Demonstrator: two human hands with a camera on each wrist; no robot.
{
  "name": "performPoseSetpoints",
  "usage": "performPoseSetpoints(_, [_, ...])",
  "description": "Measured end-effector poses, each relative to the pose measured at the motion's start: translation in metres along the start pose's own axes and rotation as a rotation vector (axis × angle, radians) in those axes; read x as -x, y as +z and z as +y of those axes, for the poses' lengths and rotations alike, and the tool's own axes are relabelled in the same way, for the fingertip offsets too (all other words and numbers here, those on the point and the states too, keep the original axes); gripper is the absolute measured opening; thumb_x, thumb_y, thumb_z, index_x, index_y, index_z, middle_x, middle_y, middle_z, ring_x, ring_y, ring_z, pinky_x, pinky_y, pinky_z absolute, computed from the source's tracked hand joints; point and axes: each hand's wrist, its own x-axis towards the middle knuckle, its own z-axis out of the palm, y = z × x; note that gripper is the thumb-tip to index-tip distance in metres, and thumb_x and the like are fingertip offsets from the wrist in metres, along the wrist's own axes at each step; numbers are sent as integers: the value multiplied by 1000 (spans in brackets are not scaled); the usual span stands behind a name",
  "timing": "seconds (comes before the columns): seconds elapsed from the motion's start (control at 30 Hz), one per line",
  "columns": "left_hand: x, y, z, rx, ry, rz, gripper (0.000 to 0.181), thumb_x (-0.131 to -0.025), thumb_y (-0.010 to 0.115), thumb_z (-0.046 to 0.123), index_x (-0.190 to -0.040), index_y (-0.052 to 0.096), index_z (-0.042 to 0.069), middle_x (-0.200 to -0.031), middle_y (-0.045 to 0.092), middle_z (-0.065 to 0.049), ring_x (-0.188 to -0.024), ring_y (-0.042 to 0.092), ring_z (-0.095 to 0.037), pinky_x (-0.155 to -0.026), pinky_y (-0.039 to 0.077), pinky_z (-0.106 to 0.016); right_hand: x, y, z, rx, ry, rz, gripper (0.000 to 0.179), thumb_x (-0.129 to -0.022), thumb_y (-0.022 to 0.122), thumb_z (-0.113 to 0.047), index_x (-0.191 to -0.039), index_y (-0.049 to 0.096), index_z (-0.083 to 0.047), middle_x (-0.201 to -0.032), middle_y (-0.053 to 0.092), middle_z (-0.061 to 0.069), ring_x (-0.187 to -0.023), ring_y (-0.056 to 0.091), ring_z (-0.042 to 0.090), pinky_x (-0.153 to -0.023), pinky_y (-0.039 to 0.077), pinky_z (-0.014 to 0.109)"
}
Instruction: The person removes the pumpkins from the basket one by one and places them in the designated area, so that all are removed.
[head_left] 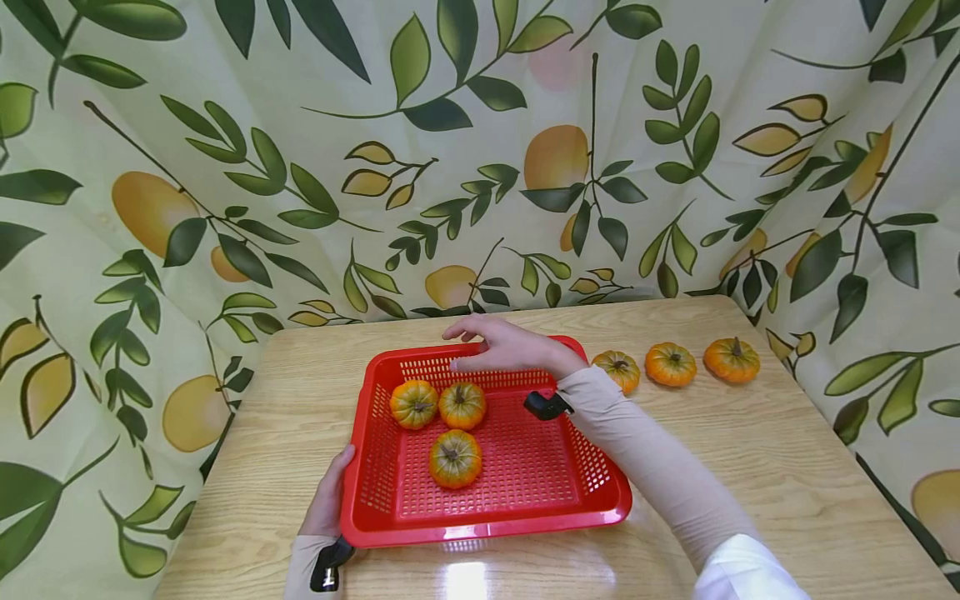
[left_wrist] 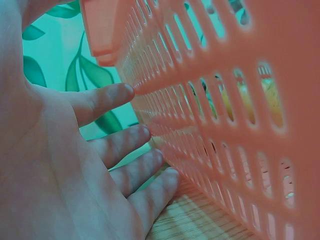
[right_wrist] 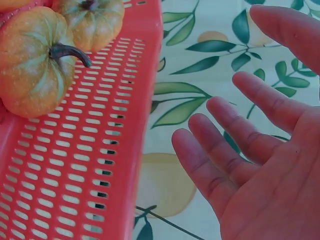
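Observation:
A red plastic basket with slotted walls stands on the table. Inside, toward its left half, lie three small orange pumpkins, among them one front pumpkin. My left hand is at the basket's left side; in the left wrist view its fingertips touch the slotted outer wall, fingers nearly straight. Over the basket's back rim reaches my right hand, holding nothing. In the right wrist view its relaxed, spread fingers are apart from the rim, and two of the pumpkins show inside.
Right of the basket, three more pumpkins stand in a row: one partly behind the right forearm, a middle pumpkin and an outer pumpkin. A leaf-patterned curtain hangs behind the wooden table.

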Motion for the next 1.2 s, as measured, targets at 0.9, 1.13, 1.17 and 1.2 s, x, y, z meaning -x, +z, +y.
performPoseSetpoints(0.9, [0, -3, 2, -6, -22, -36, 44, -102, 33, 58, -135, 48, 32, -122, 66, 6, -110, 63, -15, -96, 54, -40, -16, 35, 23, 19, 65, -139, 53, -95, 70, -36, -141, 56, -13, -147, 52, 9, -137, 47, 29, -116, 39, 49])
performPoseSetpoints(1.13, [-1, -6, 3, -7, -2, -77, 42, -103, 31, 56, -133, 51, 35, -121, 67, 8, -109, 64, -13, -96, 54, -39, -16, 42, 29, 32, 117, -184, 54, -94, 71, -33, -143, 54, -16, -150, 51, 4, -138, 47, 24, -118, 38, 46])
performPoseSetpoints(1.17, [-1, -6, 3, -7, -1, -83, 42, -103, 30, 55, -133, 51, 35, -121, 67, 8, -110, 64, -13, -96, 54, -39, -16, 43, 30, 40, 121, -188, 53, -94, 71, -32, -143, 54, -17, -150, 51, 4, -137, 47, 24, -117, 39, 46])
performPoseSetpoints(1.2, [0, -7, 3, -9, 0, -89, 42, -104, 30, 55, -133, 52, 36, -121, 67, 8, -110, 64, -13, -96, 54, -38, -16, 45, 32, 45, 124, -192, 53, -94, 71, -32, -142, 55, -17, -150, 51, 4, -136, 47, 24, -117, 39, 46])
